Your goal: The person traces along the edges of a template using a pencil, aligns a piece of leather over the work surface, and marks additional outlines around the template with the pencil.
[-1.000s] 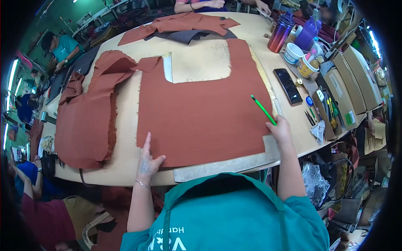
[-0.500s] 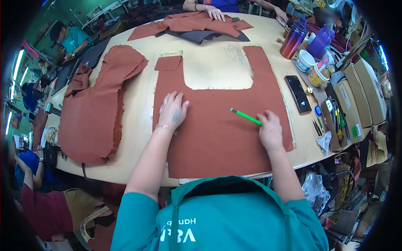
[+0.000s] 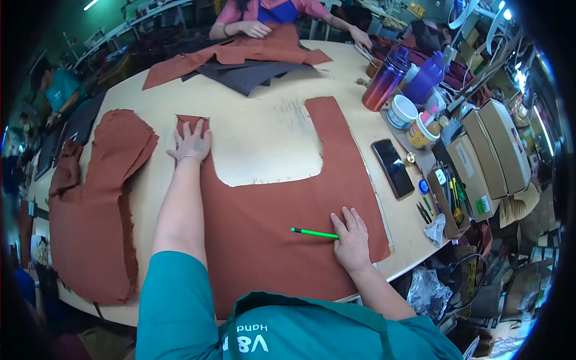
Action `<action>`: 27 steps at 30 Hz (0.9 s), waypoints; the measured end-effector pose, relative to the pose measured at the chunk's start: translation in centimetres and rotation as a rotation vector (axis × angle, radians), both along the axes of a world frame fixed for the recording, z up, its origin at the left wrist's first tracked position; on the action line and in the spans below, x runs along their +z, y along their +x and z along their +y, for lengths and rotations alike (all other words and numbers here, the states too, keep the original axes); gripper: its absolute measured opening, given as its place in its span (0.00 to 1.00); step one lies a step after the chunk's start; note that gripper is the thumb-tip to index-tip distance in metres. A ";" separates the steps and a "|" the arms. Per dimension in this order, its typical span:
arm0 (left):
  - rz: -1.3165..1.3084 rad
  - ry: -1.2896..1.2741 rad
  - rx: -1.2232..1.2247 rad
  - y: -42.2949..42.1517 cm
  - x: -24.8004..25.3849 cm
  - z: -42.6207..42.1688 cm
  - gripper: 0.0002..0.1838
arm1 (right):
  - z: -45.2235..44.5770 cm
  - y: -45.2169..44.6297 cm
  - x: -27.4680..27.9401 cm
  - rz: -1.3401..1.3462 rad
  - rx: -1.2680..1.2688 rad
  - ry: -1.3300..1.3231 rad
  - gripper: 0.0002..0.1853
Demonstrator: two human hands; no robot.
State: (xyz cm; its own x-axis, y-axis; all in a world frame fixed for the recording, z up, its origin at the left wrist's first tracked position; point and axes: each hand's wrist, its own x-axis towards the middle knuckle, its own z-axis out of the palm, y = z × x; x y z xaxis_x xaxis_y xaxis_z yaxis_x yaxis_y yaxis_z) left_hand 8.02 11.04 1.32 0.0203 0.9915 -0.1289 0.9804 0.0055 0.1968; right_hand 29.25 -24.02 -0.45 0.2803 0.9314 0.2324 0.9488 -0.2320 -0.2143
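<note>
A U-shaped rust-brown piece of leather or cloth (image 3: 270,252) lies on the table in front of me. My left hand (image 3: 193,145) rests on its upper left arm, fingers spread and palm down. My right hand (image 3: 352,241) is on the right half of the piece, with a green pencil (image 3: 315,233) held between thumb and fingers. The pencil points left, lying nearly level above the surface. A pale edge shows under the piece's right side. To the left lies a thick stack of similar rust-brown pieces (image 3: 90,240).
Across the table (image 3: 252,129), another person's hand (image 3: 255,29) touches rust-brown and dark pieces (image 3: 246,75). On the right stand a purple-red bottle (image 3: 387,78), a white tub (image 3: 401,113), a phone (image 3: 393,168) and cardboard boxes (image 3: 480,162).
My left hand has moved forward from the piece's left middle onto its upper left arm, where the loose flap was. My right hand still holds the pencil. The camera view has shifted.
</note>
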 end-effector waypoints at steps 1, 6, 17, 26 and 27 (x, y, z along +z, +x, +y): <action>0.005 0.018 0.003 -0.2 -0.4 0.1 0.29 | 0.0 0.0 0.0 0.003 -0.003 -0.006 0.28; -0.255 0.522 -0.013 -3.2 -4.8 0.8 0.29 | 0.0 0.3 -0.2 0.000 0.008 -0.013 0.26; -0.558 0.028 0.170 -17.3 -0.2 -31.7 0.36 | -5.8 10.1 1.3 0.143 -0.404 -0.019 0.13; -0.636 0.084 0.247 -16.0 -0.1 -30.2 0.31 | -7.7 8.1 -0.1 0.371 -0.356 -0.035 0.11; -0.564 0.202 0.186 -17.1 -1.9 -29.5 0.23 | -7.7 8.2 0.0 0.389 -0.363 -0.056 0.11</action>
State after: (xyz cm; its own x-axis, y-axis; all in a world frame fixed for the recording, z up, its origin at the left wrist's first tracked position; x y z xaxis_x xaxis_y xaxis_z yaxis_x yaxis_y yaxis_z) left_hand -9.09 -18.42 -0.54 -0.1451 0.9885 0.0417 0.7112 0.0749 0.6990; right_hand 37.42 -31.67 -0.48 0.6422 0.7666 0.0002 0.6583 -0.5514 -0.5125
